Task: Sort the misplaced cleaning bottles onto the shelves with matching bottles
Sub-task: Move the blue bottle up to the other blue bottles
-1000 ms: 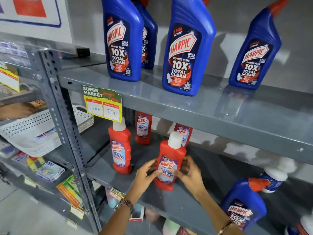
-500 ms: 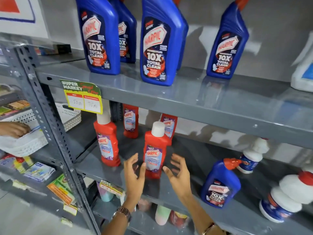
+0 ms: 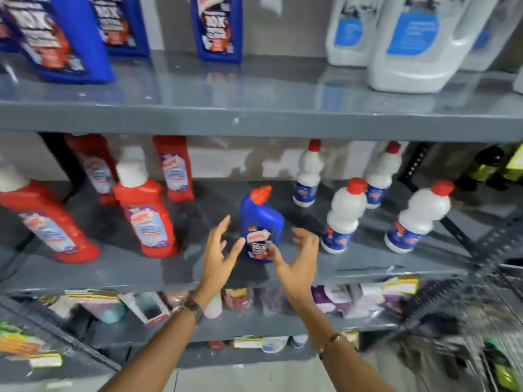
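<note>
A small blue bottle with a red cap (image 3: pixel 261 222) stands alone on the middle shelf (image 3: pixel 113 267), between red bottles (image 3: pixel 147 219) on the left and white red-capped bottles (image 3: pixel 343 216) on the right. My left hand (image 3: pixel 219 254) and my right hand (image 3: pixel 298 260) are open on either side of the blue bottle, fingers spread, close to it but not gripping. On the top shelf (image 3: pixel 254 114) large blue bottles (image 3: pixel 216 26) stand at the left and big white jugs (image 3: pixel 410 43) at the right.
A lower shelf (image 3: pixel 254 326) holds mixed small packs and price tags. A wire rack (image 3: pixel 481 321) stands at the lower right. A dark slotted upright (image 3: pixel 418 165) marks the right end of the middle shelf.
Both hands let go of the red bottle and moved right along the middle shelf. They now flank the small blue bottle. The view swung right, showing the white bottles.
</note>
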`<action>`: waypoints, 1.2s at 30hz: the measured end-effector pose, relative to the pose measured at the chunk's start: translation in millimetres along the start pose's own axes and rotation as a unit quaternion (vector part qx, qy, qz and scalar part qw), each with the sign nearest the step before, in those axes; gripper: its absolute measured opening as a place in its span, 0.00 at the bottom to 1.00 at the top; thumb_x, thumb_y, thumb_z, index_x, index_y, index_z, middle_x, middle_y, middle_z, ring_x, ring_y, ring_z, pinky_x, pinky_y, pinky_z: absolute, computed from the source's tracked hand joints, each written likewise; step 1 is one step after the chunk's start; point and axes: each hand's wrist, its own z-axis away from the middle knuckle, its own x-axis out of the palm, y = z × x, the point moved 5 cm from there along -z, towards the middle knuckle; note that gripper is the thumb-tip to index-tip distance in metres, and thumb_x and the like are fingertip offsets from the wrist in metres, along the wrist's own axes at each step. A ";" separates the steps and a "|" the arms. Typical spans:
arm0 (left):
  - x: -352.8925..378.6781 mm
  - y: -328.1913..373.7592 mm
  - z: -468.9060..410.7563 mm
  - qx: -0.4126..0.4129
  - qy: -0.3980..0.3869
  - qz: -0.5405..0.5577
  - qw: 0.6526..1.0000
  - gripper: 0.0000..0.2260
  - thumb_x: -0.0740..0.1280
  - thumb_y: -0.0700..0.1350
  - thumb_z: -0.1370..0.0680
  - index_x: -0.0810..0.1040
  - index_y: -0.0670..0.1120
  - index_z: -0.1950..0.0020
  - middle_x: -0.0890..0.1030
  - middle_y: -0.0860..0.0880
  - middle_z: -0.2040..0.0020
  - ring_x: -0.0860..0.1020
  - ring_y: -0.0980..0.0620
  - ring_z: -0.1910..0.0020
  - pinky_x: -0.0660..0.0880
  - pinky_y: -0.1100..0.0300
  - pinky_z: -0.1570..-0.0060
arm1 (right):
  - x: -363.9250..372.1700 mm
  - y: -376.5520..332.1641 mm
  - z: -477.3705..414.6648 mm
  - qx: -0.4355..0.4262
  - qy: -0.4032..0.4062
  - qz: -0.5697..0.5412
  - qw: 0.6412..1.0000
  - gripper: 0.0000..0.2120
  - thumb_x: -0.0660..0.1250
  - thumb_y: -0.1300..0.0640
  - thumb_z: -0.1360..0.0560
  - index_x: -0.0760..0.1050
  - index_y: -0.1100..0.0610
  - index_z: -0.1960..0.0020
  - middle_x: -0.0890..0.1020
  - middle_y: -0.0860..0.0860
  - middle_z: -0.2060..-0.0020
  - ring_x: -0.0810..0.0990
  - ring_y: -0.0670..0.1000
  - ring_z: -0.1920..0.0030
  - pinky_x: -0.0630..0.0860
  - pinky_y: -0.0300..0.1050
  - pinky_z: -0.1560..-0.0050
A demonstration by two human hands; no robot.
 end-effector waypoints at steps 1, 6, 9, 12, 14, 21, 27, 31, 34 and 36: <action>9.3 0.9 -2.5 -0.012 -0.013 0.007 1.000 0.24 0.68 0.39 0.25 0.65 0.53 0.31 0.69 0.52 0.32 0.69 0.61 0.35 0.66 0.58 0.36 | -2.3 4.2 -9.5 0.013 -0.023 -0.013 1.000 0.25 0.75 0.56 0.33 0.69 0.55 0.41 0.74 0.50 0.45 0.73 0.45 0.46 0.68 0.28 0.46; 26.5 6.8 -9.5 -0.022 0.012 0.028 0.999 0.21 0.68 0.40 0.25 0.68 0.51 0.34 0.74 0.56 0.39 0.73 0.70 0.45 0.72 0.71 0.49 | 4.8 10.5 -36.9 0.095 -0.121 -0.107 0.982 0.20 0.73 0.63 0.31 0.73 0.57 0.41 0.80 0.51 0.48 0.78 0.48 0.51 0.76 0.42 0.49; 24.1 8.9 -12.2 -0.018 0.038 0.003 0.999 0.20 0.68 0.40 0.25 0.69 0.48 0.34 0.76 0.54 0.41 0.75 0.64 0.46 0.71 0.76 0.50 | 7.4 13.1 -43.9 0.123 -0.131 -0.130 0.975 0.21 0.73 0.66 0.32 0.74 0.60 0.40 0.81 0.58 0.48 0.79 0.51 0.53 0.77 0.40 0.49; 21.7 8.6 -16.3 -0.015 0.044 -0.030 0.998 0.20 0.68 0.40 0.25 0.71 0.43 0.34 0.77 0.47 0.39 0.76 0.54 0.44 0.70 0.76 0.50 | 12.3 16.4 -46.3 0.133 -0.160 -0.115 0.971 0.24 0.73 0.66 0.31 0.73 0.62 0.37 0.78 0.62 0.44 0.78 0.52 0.49 0.77 0.37 0.49; 20.1 9.2 -18.2 -0.012 0.044 -0.036 0.998 0.20 0.69 0.40 0.26 0.72 0.42 0.35 0.77 0.45 0.38 0.76 0.51 0.43 0.71 0.75 0.50 | 13.7 15.6 -47.2 0.122 -0.166 -0.108 0.972 0.22 0.73 0.66 0.31 0.73 0.63 0.38 0.76 0.62 0.43 0.77 0.52 0.48 0.76 0.27 0.55; 6.4 12.3 -9.8 -0.011 0.059 -0.029 0.998 0.18 0.70 0.38 0.27 0.75 0.41 0.38 0.79 0.43 0.41 0.78 0.48 0.45 0.74 0.70 0.48 | 16.0 2.1 -38.2 0.094 -0.166 -0.111 0.975 0.20 0.71 0.69 0.31 0.73 0.66 0.40 0.80 0.62 0.44 0.79 0.51 0.50 0.74 0.25 0.55; -35.7 36.7 20.3 0.038 0.098 -0.019 0.994 0.18 0.72 0.40 0.29 0.75 0.59 0.46 0.80 0.51 0.47 0.78 0.63 0.49 0.74 0.71 0.48 | 15.6 -42.9 -5.5 0.067 -0.179 -0.153 0.970 0.19 0.72 0.66 0.31 0.75 0.58 0.41 0.81 0.56 0.46 0.81 0.48 0.49 0.80 0.52 0.46; -80.8 84.8 37.8 0.109 0.135 -0.036 0.984 0.16 0.73 0.43 0.30 0.77 0.52 0.44 0.80 0.49 0.50 0.78 0.65 0.50 0.72 0.73 0.51 | 12.6 -102.4 15.3 0.004 -0.184 -0.168 0.968 0.18 0.74 0.60 0.31 0.77 0.45 0.46 0.82 0.50 0.51 0.82 0.46 0.50 0.81 0.57 0.50; -112.0 148.1 39.7 0.189 0.172 -0.055 0.965 0.18 0.72 0.50 0.31 0.78 0.49 0.43 0.78 0.62 0.57 0.76 0.63 0.56 0.72 0.69 0.53 | 5.7 -164.9 13.5 -0.056 -0.163 -0.206 0.963 0.17 0.74 0.53 0.33 0.78 0.47 0.45 0.82 0.49 0.54 0.82 0.47 0.52 0.81 0.57 0.51; -129.2 199.1 34.4 0.234 0.186 -0.063 0.952 0.15 0.69 0.57 0.31 0.78 0.58 0.45 0.74 0.61 0.61 0.74 0.58 0.60 0.73 0.61 0.59 | -0.1 -211.4 1.6 -0.100 -0.146 -0.229 0.957 0.16 0.73 0.52 0.34 0.78 0.45 0.47 0.82 0.46 0.56 0.82 0.45 0.54 0.80 0.50 0.51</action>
